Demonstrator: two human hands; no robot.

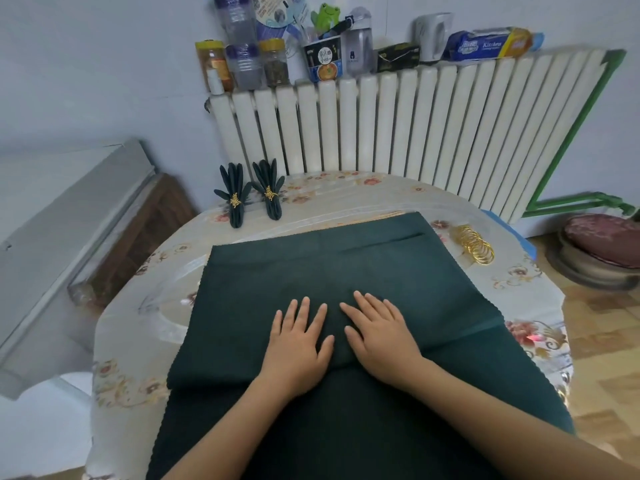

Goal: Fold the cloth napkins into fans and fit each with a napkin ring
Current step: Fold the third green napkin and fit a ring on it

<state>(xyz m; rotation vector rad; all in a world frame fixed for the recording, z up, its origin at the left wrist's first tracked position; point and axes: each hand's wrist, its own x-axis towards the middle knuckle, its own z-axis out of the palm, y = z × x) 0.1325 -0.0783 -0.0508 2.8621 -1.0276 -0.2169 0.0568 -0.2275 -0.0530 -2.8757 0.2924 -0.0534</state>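
Head view: my left hand (296, 344) and right hand (381, 336) lie flat, side by side, fingers (304, 313) straight and spread, holding nothing, pressing a fold in the dark green napkin (346, 271). The napkin covers the middle of the surface (145, 341), near edge folded up under my palms. Looks like the first pleat of a third fan. Next move likely: pinch the folded edge at both sides, flip back, accordion onward, keeping pleats even. Two finished fan napkins (251, 195), each with a gold ring, stand at far left. Spare gold napkin rings (474, 245) sit just beside the napkin's far right corner, well apart from my right hand.
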